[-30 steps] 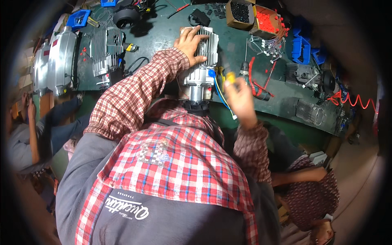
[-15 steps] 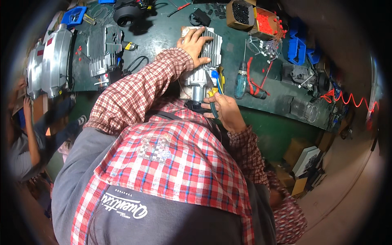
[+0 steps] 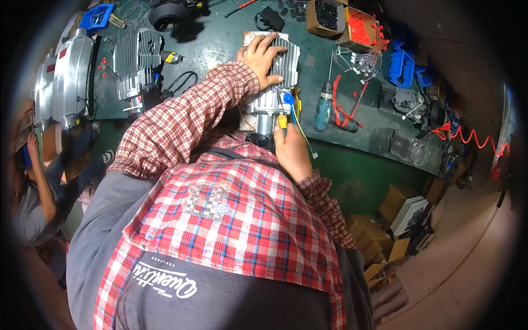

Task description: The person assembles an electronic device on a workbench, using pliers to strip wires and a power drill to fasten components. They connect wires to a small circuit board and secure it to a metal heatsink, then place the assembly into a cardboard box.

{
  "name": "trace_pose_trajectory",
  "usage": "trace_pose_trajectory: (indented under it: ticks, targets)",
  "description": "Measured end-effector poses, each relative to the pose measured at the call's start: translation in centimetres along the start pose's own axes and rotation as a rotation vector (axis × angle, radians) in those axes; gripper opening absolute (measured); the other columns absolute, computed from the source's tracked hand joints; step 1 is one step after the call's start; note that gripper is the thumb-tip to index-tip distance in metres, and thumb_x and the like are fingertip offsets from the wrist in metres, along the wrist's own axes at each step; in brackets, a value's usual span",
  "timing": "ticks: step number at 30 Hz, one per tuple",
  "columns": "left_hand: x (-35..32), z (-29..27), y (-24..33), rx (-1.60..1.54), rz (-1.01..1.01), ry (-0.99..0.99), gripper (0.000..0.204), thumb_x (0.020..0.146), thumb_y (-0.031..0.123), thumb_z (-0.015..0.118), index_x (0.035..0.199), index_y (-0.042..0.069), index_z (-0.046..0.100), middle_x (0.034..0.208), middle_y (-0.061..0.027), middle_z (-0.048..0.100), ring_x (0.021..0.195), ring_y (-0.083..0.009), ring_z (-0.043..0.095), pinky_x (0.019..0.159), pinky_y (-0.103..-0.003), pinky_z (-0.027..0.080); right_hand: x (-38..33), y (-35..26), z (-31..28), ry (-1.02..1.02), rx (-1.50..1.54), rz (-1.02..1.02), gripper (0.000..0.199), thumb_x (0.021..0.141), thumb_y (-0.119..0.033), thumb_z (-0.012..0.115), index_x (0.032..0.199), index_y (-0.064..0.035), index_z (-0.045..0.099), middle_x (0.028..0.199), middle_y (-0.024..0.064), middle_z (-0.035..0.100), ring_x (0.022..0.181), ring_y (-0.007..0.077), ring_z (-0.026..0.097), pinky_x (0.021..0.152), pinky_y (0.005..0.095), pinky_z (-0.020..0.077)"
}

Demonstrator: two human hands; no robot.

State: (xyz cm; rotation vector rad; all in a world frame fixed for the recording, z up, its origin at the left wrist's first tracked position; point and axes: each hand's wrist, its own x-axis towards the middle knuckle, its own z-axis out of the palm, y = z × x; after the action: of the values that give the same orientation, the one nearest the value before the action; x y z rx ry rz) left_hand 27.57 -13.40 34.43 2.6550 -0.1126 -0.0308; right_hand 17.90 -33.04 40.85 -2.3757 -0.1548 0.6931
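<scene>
Head view, looking down over the person's shoulders at a dark green bench.

Item 1: silver finned motor, lying on the bench directly in front of the person, ribbed block at the far end, narrower round housing at the near end toward the bench edge.

Item 2: left hand, fingers spread flat over the top of the ribbed block, pressing on it; plaid sleeve runs back along the left side of the motor.

Item 3: right hand, closed in a fist round a screwdriver with a yellow handle, held at the near end of the motor, just right of the round housing. The tip is hidden; whether it touches the motor cannot be told.

Item 4: thin blue and yellow wires, trailing from the right side of the motor past the right hand.

Item 5: blue-green power drill, lying on the bench just right of the motor, near the right hand, not touched.

Item 6: second finned engine part, well left of the motor, beyond the left sleeve.

Item 7: cardboard box of red caps and box of black parts, far side of the bench, right of the left hand.

Item 8: red coiled hose, far right.

Item 9: another person, seated at the left edge, apart from the work.
</scene>
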Motion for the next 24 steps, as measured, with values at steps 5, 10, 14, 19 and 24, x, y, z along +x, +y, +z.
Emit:
trace_pose_trajectory:
  ticks: [5,10,14,19,24]
  targets:
    - [-0.3,0.0,0.0,-0.001,0.000,0.022,0.081,0.072,0.044,0.075,0.142,0.027,0.036,0.154,-0.0104,0.021,0.141,-0.0366,0.018,0.106,-0.064,0.025,0.1,0.9,2.0,0.065,-0.158,-0.152,0.031,0.088,-0.018,0.060,0.101,0.0079,0.048,0.102,0.0300,0.052,0.086,0.0471,0.058,0.075,0.0504,0.0496]
    - [-0.7,0.2,-0.4,-0.096,0.012,0.062,0.080,0.071,0.041,0.078,0.140,0.027,0.040,0.154,-0.0072,0.020,0.142,-0.0325,0.015,0.104,-0.066,0.023,-0.3,-1.8,2.5,0.100,-0.183,-0.074,0.029,0.086,-0.013,0.061,0.098,0.0094,0.048,0.097,0.0318,0.055,0.081,0.0485,0.061,0.071,0.0511,0.0513]
    - [-0.4,-0.1,0.2,-0.064,-0.004,0.032,0.079,0.073,0.041,0.077,0.141,0.027,0.038,0.154,-0.0092,0.019,0.142,-0.0342,0.015,0.103,-0.067,0.024,0.5,-5.1,2.4,0.031,-0.075,0.122,0.032,0.084,-0.014,0.061,0.098,0.0116,0.049,0.095,0.0339,0.058,0.084,0.0489,0.062,0.074,0.0514,0.0518]
    - [0.1,-0.5,-0.3,-0.045,0.013,0.020,0.078,0.075,0.044,0.073,0.142,0.027,0.036,0.154,-0.0106,0.019,0.142,-0.0355,0.015,0.103,-0.067,0.024,-0.1,-4.2,2.8,0.089,-0.298,0.082,0.031,0.085,-0.014,0.060,0.102,0.0103,0.048,0.102,0.0321,0.056,0.084,0.0481,0.062,0.075,0.0512,0.0520]
    - [1.1,0.7,-0.2,-0.014,-0.005,-0.040,0.077,0.077,0.050,0.070,0.143,0.029,0.035,0.156,-0.0093,0.017,0.144,-0.0334,0.012,0.105,-0.066,0.023,-0.7,-2.7,-0.3,0.030,-0.259,0.133,0.035,0.089,-0.022,0.061,0.106,0.0072,0.051,0.107,0.0281,0.055,0.096,0.0451,0.058,0.081,0.0490,0.0489]
